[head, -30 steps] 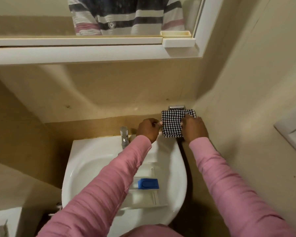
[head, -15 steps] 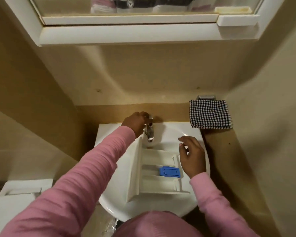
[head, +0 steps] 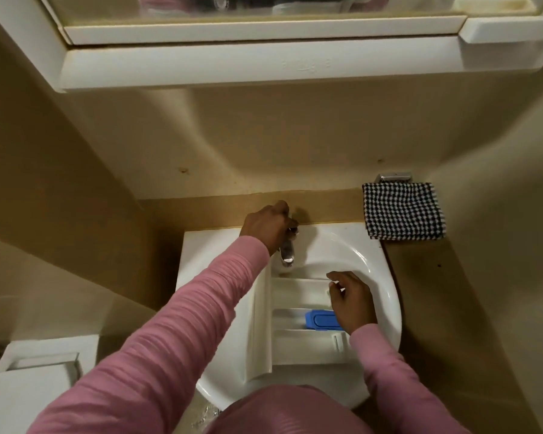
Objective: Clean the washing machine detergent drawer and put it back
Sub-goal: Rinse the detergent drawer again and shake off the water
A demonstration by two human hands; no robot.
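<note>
Reaching far with the left arm, left hand [head: 265, 228] knuckles-up and curled round the tap [head: 287, 256]. Holding the right forearm nearer and to the right, right hand [head: 351, 303] palm down, fingers [head: 339, 276] bent downward (gripping or merely hovering, impossible to say).

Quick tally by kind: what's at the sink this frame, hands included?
hands: 2 (left hand, right hand)
detergent drawer: 1
blue insert: 1
tap: 1
checked cloth: 1
sink: 1
Total: 7
</note>
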